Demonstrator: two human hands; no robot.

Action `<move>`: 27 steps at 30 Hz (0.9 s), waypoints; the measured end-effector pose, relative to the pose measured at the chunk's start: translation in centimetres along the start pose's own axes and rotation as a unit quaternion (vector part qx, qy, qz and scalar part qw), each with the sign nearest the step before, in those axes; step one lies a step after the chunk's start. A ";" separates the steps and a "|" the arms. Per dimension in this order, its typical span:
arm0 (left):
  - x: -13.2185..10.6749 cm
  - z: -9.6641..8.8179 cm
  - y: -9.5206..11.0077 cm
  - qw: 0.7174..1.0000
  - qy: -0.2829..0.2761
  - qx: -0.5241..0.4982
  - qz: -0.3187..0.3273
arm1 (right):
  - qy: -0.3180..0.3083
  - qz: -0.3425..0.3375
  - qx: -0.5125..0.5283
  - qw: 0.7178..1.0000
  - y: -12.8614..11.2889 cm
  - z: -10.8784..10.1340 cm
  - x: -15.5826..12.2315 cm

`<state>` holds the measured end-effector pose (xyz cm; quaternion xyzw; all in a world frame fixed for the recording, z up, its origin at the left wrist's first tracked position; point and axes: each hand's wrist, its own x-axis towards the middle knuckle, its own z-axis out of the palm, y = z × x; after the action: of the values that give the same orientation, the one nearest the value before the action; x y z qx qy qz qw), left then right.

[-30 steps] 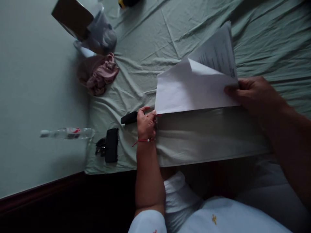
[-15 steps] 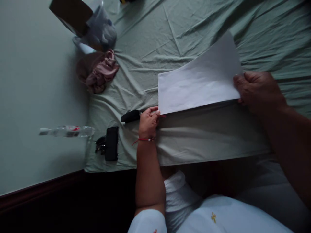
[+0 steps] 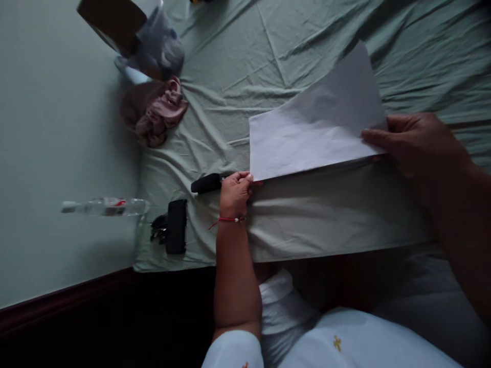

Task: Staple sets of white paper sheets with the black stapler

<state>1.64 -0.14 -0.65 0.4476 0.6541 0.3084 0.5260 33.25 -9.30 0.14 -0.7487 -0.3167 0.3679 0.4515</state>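
A white sheet of paper (image 3: pixel 310 128) is held between my two hands over the green cloth (image 3: pixel 299 220). Its far right corner curves upward. My left hand (image 3: pixel 237 191), with a red string bracelet at the wrist, pinches the near left corner. The right end is gripped by my right hand (image 3: pixel 412 140), thumb lying on top of the sheet and fingers partly hidden beneath. Just left of my left hand lies a black, elongated object (image 3: pixel 206 183); its right end is hidden behind the fingers.
At the left edge stand a clear plastic bottle (image 3: pixel 111 206), dark keys or glasses (image 3: pixel 158 227) and a black rectangular case (image 3: pixel 176 226). Behind them are a crumpled pink cloth (image 3: pixel 161 112), a plastic bag (image 3: pixel 163 46) and a brown box flap (image 3: pixel 113 23). A pale wall (image 3: pixel 49 128) bounds the left.
My right hand has shifted slightly right on the paper, its thumb now stretched flat across the sheet. The paper's far right corner has risen a little. My left hand stays almost still.
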 end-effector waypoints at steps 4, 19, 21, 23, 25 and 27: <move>-0.1 0.1 0.1 1.000 0.005 -0.003 -0.001 | 0.030 0.061 -0.050 0.996 -0.6 0.2 -0.4; 0.2 -0.1 -0.1 1.000 0.001 -0.016 0.006 | 0.007 0.081 -0.075 0.994 -1.9 0.3 -0.9; 0.1 0.0 -0.1 1.000 -0.001 -0.014 0.008 | -0.024 0.076 -0.034 0.996 -1.5 0.1 -0.5; 0.1 0.0 0.0 1.000 -0.003 -0.011 0.007 | -0.044 0.082 0.007 0.996 -0.9 -0.2 0.1; 0.0 0.0 0.0 1.000 -0.001 -0.006 0.002 | -0.054 0.099 0.028 0.993 -0.3 -0.4 0.7; 0.0 0.0 0.0 1.000 0.000 -0.002 -0.001 | -0.063 0.098 0.030 0.993 0.1 -0.5 1.1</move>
<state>1.66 -0.13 -0.62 0.4456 0.6538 0.3094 0.5274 34.26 -8.73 -0.09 -0.7374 -0.2584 0.4659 0.4152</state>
